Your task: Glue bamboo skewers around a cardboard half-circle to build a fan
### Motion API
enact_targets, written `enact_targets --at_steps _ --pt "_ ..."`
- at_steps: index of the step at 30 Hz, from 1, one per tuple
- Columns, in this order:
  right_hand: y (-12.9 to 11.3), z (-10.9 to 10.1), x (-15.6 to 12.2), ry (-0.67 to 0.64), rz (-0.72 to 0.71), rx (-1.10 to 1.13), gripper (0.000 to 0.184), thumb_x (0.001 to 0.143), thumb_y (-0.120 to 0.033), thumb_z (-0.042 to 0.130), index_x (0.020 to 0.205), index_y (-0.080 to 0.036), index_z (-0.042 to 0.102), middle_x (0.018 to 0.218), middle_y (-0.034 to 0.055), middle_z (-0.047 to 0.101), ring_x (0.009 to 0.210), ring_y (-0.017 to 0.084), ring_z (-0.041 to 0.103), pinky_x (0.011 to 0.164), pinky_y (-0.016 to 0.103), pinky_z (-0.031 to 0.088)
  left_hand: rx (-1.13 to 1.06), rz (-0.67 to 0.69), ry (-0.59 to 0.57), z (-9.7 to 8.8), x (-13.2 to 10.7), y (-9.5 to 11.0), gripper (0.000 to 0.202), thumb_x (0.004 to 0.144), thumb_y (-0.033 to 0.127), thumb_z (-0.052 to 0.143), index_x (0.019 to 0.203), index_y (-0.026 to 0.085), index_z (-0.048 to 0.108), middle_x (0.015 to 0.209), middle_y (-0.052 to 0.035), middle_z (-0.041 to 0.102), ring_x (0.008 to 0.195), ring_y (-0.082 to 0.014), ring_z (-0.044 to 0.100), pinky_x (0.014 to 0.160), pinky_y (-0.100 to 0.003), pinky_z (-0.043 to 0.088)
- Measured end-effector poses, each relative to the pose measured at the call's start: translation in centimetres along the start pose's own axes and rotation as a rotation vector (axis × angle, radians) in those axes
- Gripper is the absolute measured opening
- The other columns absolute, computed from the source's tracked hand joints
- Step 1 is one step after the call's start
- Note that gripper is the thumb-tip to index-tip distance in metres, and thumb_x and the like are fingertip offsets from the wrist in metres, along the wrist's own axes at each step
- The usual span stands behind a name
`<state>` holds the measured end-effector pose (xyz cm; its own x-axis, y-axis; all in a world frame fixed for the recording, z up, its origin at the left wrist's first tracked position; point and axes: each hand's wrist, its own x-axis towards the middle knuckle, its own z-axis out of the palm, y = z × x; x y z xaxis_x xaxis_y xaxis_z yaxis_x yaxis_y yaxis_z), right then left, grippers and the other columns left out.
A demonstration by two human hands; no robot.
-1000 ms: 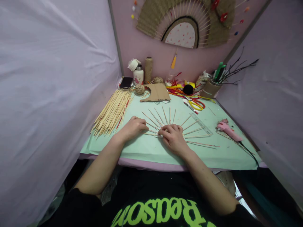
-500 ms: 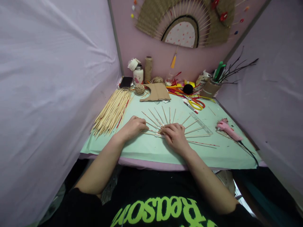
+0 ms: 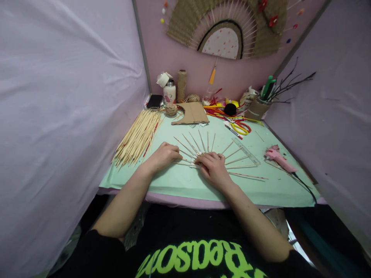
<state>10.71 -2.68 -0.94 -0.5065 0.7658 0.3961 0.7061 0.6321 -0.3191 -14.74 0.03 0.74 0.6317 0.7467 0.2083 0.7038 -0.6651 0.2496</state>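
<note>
Thin bamboo sticks (image 3: 196, 141) fan out over the table from a small pale base (image 3: 194, 165). My left hand (image 3: 164, 156) is closed at the fan's left side, its fingertips pinching the outer part of a low stick. Over the middle of the fan lies my right hand (image 3: 213, 168), fingers bent and pressed down at the inner end of that same stick. It hides most of the base and the inner ends of several sticks. A red-marked stick (image 3: 248, 176) lies to the right of my right wrist. Under the right-hand sticks sits a clear ruler (image 3: 247, 151).
A large pile of sticks (image 3: 137, 137) lies at left. Behind are cut cardboard (image 3: 193, 113), a twine ball (image 3: 171, 110), a bottle (image 3: 169, 92) and yellow-handled scissors (image 3: 240, 128). A pink glue gun (image 3: 279, 159) with a black cord rests at right. A fan (image 3: 223, 40) hangs on the wall.
My right hand has shifted very slightly left, with its fingers adjusting over the base. My left hand keeps its place on the stick.
</note>
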Motion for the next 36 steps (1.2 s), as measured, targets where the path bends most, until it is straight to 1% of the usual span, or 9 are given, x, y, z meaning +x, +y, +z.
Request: enact_targets --at_steps 5,10,19,26,30,33,36 --pt "0.1 0.0 -0.2 -0.013 -0.03 -0.028 0.021 0.093 -0.017 0.052 0.103 -0.027 0.068 0.111 0.0025 0.072 0.109 0.021 0.052 0.091 0.041 0.024 0.013 0.004 -0.013 0.0 0.0 0.0 0.021 0.093 0.019 0.057 0.094 0.027 0.077 0.083 -0.001 0.067 0.085 -0.0161 0.058 0.083 -0.034 0.029" --pt "0.2 -0.2 -0.4 -0.045 -0.059 -0.072 0.026 0.093 -0.017 0.051 0.111 -0.028 0.067 0.119 0.0034 0.071 0.113 0.023 0.05 0.09 0.042 0.023 0.016 0.009 0.002 0.1 0.0 0.0 0.021 0.094 0.02 0.057 0.095 0.027 0.077 0.084 -0.0014 0.067 0.086 -0.0161 0.058 0.083 -0.035 0.029" --pt "0.0 0.0 -0.5 -0.036 -0.067 -0.123 0.026 0.092 -0.016 0.054 0.11 -0.03 0.068 0.118 0.003 0.071 0.112 0.023 0.051 0.088 0.043 0.024 0.019 0.017 0.003 0.1 -0.1 0.0 0.021 0.095 0.021 0.056 0.095 0.026 0.076 0.082 -0.0013 0.066 0.084 -0.0164 0.058 0.082 -0.035 0.029" --pt "0.1 -0.1 -0.5 -0.041 -0.073 -0.127 0.025 0.093 -0.017 0.054 0.11 -0.03 0.068 0.118 0.0024 0.071 0.112 0.023 0.05 0.088 0.043 0.023 0.05 -0.002 -0.001 0.3 -0.1 0.1 0.02 0.094 0.019 0.058 0.095 0.027 0.077 0.083 -0.0019 0.067 0.086 -0.0173 0.056 0.082 -0.035 0.028" --pt "-0.1 -0.1 -0.5 -0.04 -0.07 -0.143 0.025 0.093 -0.018 0.056 0.11 -0.031 0.069 0.119 0.0024 0.071 0.112 0.023 0.049 0.087 0.042 0.023 0.063 -0.017 0.009 0.0 -0.1 0.3 0.02 0.094 0.02 0.057 0.093 0.025 0.076 0.082 -0.0026 0.065 0.085 -0.0174 0.055 0.081 -0.035 0.03" --pt "-0.1 -0.1 -0.5 -0.037 -0.071 -0.161 0.024 0.092 -0.018 0.057 0.109 -0.03 0.069 0.118 0.0024 0.071 0.112 0.023 0.05 0.086 0.041 0.024 0.069 -0.046 0.036 -0.3 -0.3 0.8 0.02 0.096 0.024 0.055 0.097 0.023 0.075 0.087 -0.0038 0.066 0.088 -0.0179 0.057 0.082 -0.035 0.032" --pt "-0.1 -0.1 -0.6 -0.025 -0.074 -0.155 0.024 0.093 -0.018 0.056 0.109 -0.03 0.069 0.117 0.0022 0.071 0.112 0.023 0.05 0.086 0.042 0.024 0.089 -0.121 0.138 0.0 -0.6 2.6 0.022 0.097 0.03 0.055 0.112 0.022 0.07 0.102 -0.0075 0.069 0.1 -0.0218 0.058 0.087 -0.038 0.032"
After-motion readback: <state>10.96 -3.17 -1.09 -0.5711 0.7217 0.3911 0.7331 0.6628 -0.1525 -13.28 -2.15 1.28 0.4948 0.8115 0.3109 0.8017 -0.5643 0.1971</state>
